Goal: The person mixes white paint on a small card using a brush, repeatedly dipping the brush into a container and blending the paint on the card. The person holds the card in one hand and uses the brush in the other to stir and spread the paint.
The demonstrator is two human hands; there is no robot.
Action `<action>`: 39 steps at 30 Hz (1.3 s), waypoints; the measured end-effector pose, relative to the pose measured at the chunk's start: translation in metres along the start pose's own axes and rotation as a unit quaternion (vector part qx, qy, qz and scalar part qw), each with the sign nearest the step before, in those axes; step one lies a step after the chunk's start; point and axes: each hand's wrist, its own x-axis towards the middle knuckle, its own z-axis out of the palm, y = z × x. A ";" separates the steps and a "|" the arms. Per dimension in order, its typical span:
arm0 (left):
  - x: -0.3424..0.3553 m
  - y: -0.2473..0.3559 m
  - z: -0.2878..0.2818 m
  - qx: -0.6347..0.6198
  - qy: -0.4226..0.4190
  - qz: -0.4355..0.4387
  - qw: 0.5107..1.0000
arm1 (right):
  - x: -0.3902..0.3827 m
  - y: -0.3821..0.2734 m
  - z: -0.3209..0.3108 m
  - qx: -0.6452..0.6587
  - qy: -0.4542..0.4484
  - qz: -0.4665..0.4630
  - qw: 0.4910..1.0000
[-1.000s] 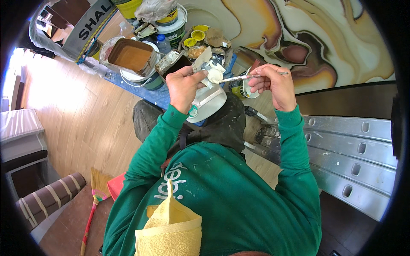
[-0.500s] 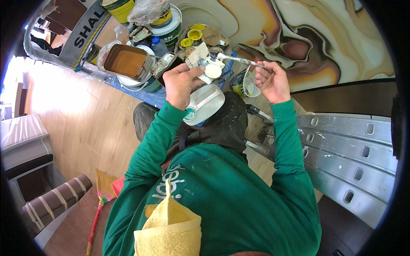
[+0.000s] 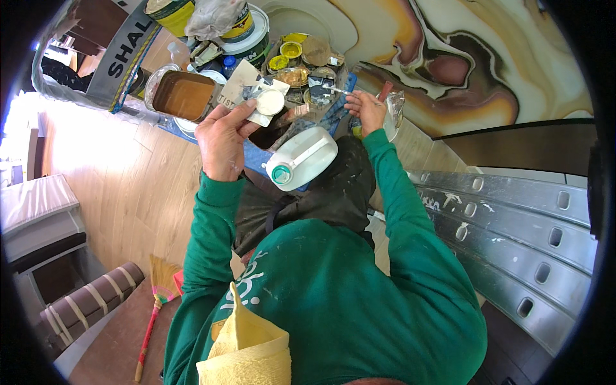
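Note:
My left hand [image 3: 223, 138] pinches a paint-smeared piece of card [image 3: 242, 83] together with a small round white dish or lid [image 3: 270, 102]. In my right hand [image 3: 367, 114] is a thin paintbrush [image 3: 343, 92], its white-coated tip pointing left over a cluster of small paint tins. Two of them, a yellow tin [image 3: 290, 50] and another yellow tin [image 3: 278, 63], stand at the back of the cluster. Close in front of my legs lies a white plastic jug [image 3: 314, 154] with a green cap. Beneath the brush tip, a dark tin [image 3: 317, 96] is partly hidden.
Left of the tins, a tub of brown liquid [image 3: 185, 96] sits among large paint buckets [image 3: 250, 38]. A blue-capped bottle [image 3: 229, 62] stands between them. A metal ladder [image 3: 513, 240] lies at right, below a marbled panel [image 3: 449, 64]. A broom [image 3: 157, 301] rests at lower left.
My left hand has moved left with the card and white dish, away from the brush. My right hand has moved left and slightly down, bringing the brush tip over the tins.

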 end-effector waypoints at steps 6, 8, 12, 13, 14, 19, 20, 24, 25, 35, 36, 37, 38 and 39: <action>-0.001 -0.005 -0.009 0.000 0.016 -0.004 1.000 | -0.007 0.027 0.005 -0.077 0.010 -0.035 0.996; -0.001 -0.006 -0.011 0.004 0.017 -0.006 1.000 | -0.013 0.028 0.005 -0.084 0.013 -0.063 0.994; -0.003 -0.008 -0.014 0.010 0.020 -0.010 1.000 | -0.023 0.022 0.004 -0.121 0.013 -0.097 0.988; -0.003 -0.007 -0.015 0.012 0.020 -0.010 1.000 | -0.025 0.018 0.005 -0.127 0.013 -0.099 0.987; -0.002 -0.007 -0.015 0.007 0.021 -0.005 1.000 | -0.027 0.015 0.006 -0.136 0.016 -0.096 0.986; -0.003 -0.006 -0.020 -0.010 0.019 0.004 1.000 | -0.027 -0.001 0.013 -0.161 0.010 -0.129 0.978; -0.003 -0.006 -0.020 -0.003 0.023 0.001 1.000 | -0.026 -0.001 0.015 -0.153 0.002 -0.145 0.978; -0.003 -0.006 -0.022 0.013 0.036 0.006 0.999 | -0.018 0.010 0.021 -0.244 -0.009 -0.193 0.950; -0.003 -0.005 -0.022 0.022 0.044 0.002 0.999 | -0.019 0.013 0.021 -0.264 -0.018 -0.206 0.942; -0.007 -0.002 -0.023 -0.012 0.035 0.030 0.999 | -0.028 0.002 0.008 -0.279 -0.019 -0.192 0.941; -0.008 -0.002 -0.023 -0.005 0.032 0.027 0.999 | -0.026 0.003 0.009 -0.253 -0.028 -0.210 0.944; -0.007 0.000 -0.023 0.002 0.036 0.031 0.999 | -0.023 0.003 0.012 -0.252 -0.019 -0.168 0.953; -0.009 0.000 -0.024 0.012 0.042 0.030 0.999 | -0.022 0.007 0.014 -0.241 -0.017 -0.147 0.959; -0.010 -0.001 -0.023 0.021 0.045 0.030 0.998 | -0.020 0.010 0.016 -0.240 -0.001 -0.114 0.964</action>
